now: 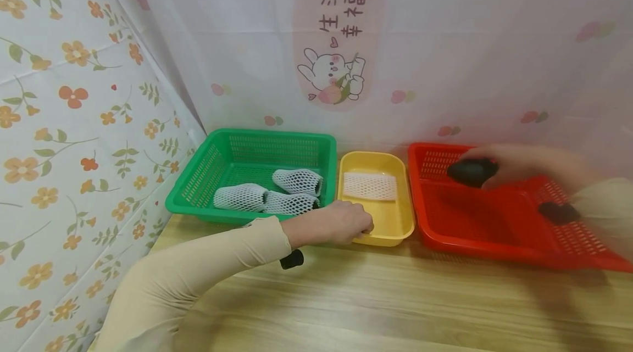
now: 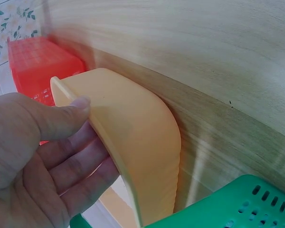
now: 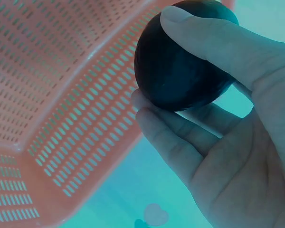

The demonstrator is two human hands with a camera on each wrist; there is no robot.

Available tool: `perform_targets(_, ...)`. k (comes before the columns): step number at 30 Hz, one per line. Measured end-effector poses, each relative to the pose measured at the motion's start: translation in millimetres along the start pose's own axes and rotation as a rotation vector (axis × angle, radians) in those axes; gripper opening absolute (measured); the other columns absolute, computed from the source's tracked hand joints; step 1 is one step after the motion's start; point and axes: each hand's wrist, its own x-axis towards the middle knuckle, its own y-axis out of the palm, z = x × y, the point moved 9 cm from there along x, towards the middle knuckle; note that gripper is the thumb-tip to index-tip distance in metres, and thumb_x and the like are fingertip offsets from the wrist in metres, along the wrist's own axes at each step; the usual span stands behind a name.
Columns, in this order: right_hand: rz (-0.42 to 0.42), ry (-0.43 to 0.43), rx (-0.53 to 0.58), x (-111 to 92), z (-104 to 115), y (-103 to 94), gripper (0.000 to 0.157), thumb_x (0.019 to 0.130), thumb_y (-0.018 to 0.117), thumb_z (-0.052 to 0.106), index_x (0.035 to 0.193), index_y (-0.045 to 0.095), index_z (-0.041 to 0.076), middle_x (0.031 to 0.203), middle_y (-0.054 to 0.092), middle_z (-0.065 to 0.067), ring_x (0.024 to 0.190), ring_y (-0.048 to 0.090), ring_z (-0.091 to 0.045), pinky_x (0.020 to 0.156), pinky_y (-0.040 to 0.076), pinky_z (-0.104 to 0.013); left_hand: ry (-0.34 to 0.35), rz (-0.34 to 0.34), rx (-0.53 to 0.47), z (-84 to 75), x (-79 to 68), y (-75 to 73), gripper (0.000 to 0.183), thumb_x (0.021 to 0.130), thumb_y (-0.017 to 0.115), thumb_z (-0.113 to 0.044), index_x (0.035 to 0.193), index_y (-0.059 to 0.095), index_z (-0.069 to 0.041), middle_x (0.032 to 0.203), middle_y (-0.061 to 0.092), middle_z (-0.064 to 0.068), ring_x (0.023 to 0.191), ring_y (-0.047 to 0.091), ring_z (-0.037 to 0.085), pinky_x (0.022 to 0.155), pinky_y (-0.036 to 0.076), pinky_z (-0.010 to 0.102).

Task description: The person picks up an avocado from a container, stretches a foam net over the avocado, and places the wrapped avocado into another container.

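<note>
My left hand grips the near rim of a small yellow basket. In the left wrist view the thumb lies on the outside of its wall, with the fingers behind the rim. One white foam net sleeve lies flat in that basket. Over the red basket, my right hand holds a dark avocado, blurred in the head view. The right wrist view shows the thumb across the avocado and the fingertips under it.
On the left stands a green basket holding several filled white foam net sleeves. The three baskets stand in a row on a wooden table. Behind them hangs a printed cloth, with a floral cloth at left.
</note>
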Motion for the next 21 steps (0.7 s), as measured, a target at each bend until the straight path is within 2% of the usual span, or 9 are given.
perform_targets(8, -0.01, -0.005, 0.012, -3.0, 12.9, -13.3, 0.067, 0.072, 0.091, 0.01, 0.133, 0.063, 0.009, 0.117, 0.063, -0.007, 0.099, 0.057, -0.028, 0.081, 0.05, -0.049, -0.004, 0.004, -0.004, 0.3, 0.2, 2.3, 0.031, 0.098, 0.068, -0.014, 0.074, 0.049, -0.018, 0.069, 0.035, -0.004, 0.065, 0.041, 0.012, 0.056, 0.03, 0.025)
perform_targets(15, -0.073, -0.048, -0.001, -6.9, 36.6, -30.9, 0.075, 0.07, 0.093, 0.008, 0.138, 0.062, 0.018, 0.13, 0.057, -0.007, 0.113, 0.051, -0.033, 0.088, 0.05, -0.056, -0.004, -0.004, -0.006, 0.7, -1.7, 1.7, 0.03, 0.099, 0.067, -0.014, 0.075, 0.05, -0.019, 0.07, 0.037, -0.004, 0.066, 0.042, 0.012, 0.056, 0.031, 0.025)
perform_targets(21, -0.074, -0.051, 0.003, -10.0, 46.5, -35.1, 0.075, 0.071, 0.092, 0.008, 0.139, 0.061, 0.02, 0.129, 0.057, -0.007, 0.11, 0.052, -0.032, 0.085, 0.051, -0.054, -0.002, -0.014, -0.004, 1.3, -3.3, 1.5, 0.029, 0.099, 0.066, -0.012, 0.075, 0.051, -0.019, 0.07, 0.038, -0.004, 0.066, 0.043, 0.012, 0.055, 0.031, 0.025)
